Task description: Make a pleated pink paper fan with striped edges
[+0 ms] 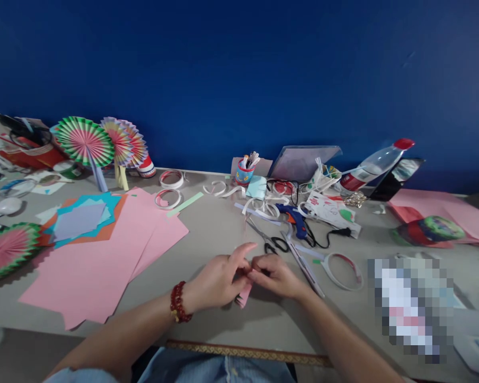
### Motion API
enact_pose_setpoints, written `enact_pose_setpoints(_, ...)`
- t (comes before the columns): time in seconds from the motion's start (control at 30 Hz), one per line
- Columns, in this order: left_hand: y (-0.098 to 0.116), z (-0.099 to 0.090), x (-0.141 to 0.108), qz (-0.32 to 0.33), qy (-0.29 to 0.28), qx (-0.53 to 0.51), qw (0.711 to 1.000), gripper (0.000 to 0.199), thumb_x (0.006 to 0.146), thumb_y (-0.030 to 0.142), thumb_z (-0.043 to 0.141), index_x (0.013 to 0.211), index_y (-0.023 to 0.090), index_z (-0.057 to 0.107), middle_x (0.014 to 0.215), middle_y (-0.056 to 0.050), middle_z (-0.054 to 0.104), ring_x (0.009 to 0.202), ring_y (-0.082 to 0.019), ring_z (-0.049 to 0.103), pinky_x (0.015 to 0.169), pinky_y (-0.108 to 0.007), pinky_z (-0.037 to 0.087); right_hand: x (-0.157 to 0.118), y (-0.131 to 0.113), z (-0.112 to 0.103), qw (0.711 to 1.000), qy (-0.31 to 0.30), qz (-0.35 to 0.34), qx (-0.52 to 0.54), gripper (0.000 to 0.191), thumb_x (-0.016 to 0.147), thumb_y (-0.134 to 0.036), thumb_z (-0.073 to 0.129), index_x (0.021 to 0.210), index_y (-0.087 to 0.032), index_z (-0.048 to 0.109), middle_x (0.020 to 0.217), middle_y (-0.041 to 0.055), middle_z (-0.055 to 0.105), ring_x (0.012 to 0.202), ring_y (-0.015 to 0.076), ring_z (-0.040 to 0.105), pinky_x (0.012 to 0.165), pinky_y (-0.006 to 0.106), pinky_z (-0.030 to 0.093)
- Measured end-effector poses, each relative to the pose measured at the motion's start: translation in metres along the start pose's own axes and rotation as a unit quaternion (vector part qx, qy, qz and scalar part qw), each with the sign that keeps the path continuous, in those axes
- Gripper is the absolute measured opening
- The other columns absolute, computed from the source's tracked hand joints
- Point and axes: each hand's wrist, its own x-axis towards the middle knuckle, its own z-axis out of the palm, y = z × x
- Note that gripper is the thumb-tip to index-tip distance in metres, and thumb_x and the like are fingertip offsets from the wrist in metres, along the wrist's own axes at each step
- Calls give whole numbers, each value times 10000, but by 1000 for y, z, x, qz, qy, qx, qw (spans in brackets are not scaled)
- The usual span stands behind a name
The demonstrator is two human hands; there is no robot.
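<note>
My left hand (219,279), with a red bead bracelet (178,302) at its wrist, pinches a small folded piece of pink paper (245,297) between thumb and fingers; its index finger sticks up. At the paper's upper end, my right hand (277,275) closes thumb and fingertips on it too. The paper's lower end hangs below the fingers, and the rest is hidden by them. Just beyond the hands lie black-handled scissors (277,245). A long, slim pale tool (303,266) lies beside my right hand; its kind is unclear.
Pink sheets (99,266) with smaller coloured sheets (80,221) lie at left, pleated paper fans (85,141) behind them. A blue glue gun (297,221), tape rolls (343,271), a pen cup (245,173) and a tilted bottle (373,167) spread toward the blue wall. One patch at right is pixelated.
</note>
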Motion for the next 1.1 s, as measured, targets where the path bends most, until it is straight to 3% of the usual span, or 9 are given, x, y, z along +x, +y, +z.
enact_pose_setpoints(0.3, 3, 2, 3, -39, -4, -163, 986, 628, 849, 173, 634, 1418, 206, 371, 853, 3, 698, 814, -160, 645, 817, -283, 478, -2, -12, 15, 994, 53, 39, 89, 549, 966, -537, 435, 548, -217, 278, 515, -58, 286, 485, 100, 294, 506, 266, 242)
enact_pose_setpoints(0.4, 0, -1, 5, -48, 4, -210, 976, 605, 850, 199, 653, 1393, 192, 388, 814, 14, 661, 786, -146, 623, 789, -269, 464, -2, -10, 14, 988, 58, 73, 125, 567, 929, -637, 460, 568, -209, 362, 537, -56, 320, 504, 101, 302, 496, 254, 245)
enact_pose_setpoints(0.53, -5, -4, 7, -56, 6, -254, 966, 617, 853, 246, 670, 1392, 185, 376, 790, 25, 627, 757, -137, 603, 764, -264, 455, 0, -10, 9, 980, 54, 90, 170, 655, 925, -753, 265, 644, -201, 478, 580, -35, 393, 521, 117, 346, 497, 257, 285)
enact_pose_setpoints(0.73, -9, -2, 8, -69, 18, -254, 965, 487, 862, 279, 668, 1286, 189, 445, 815, 20, 626, 759, -129, 588, 755, -265, 450, 0, -7, 6, 988, 40, 108, 105, 537, 954, -622, 444, 651, -183, 495, 608, -46, 399, 571, 103, 362, 553, 236, 302)
enact_pose_setpoints(0.83, -11, 0, 10, -123, 11, -354, 927, 373, 846, 391, 701, 1067, 170, 497, 824, -4, 631, 754, -131, 608, 709, -255, 452, 0, -2, 8, 987, 64, 112, 97, 523, 961, -615, 433, 681, -182, 524, 630, -38, 440, 596, 109, 400, 577, 235, 332)
enact_pose_setpoints(0.97, -10, 1, 12, -171, -34, -462, 869, 431, 778, 487, 764, 858, 164, 490, 767, -22, 643, 697, -142, 637, 638, -245, 452, -2, 3, 7, 989, 66, 93, 97, 492, 943, -612, 476, 720, -182, 566, 653, -20, 521, 612, 117, 465, 601, 239, 382)
enact_pose_setpoints(1.1, -9, 0, 13, -188, -45, -525, 829, 464, 701, 451, 843, 842, 163, 509, 769, -15, 650, 644, -131, 648, 611, -241, 484, -5, 2, -2, 983, 66, 79, 150, 479, 781, -588, 729, 1027, -187, 639, 875, 40, 640, 749, 155, 583, 663, 258, 466)
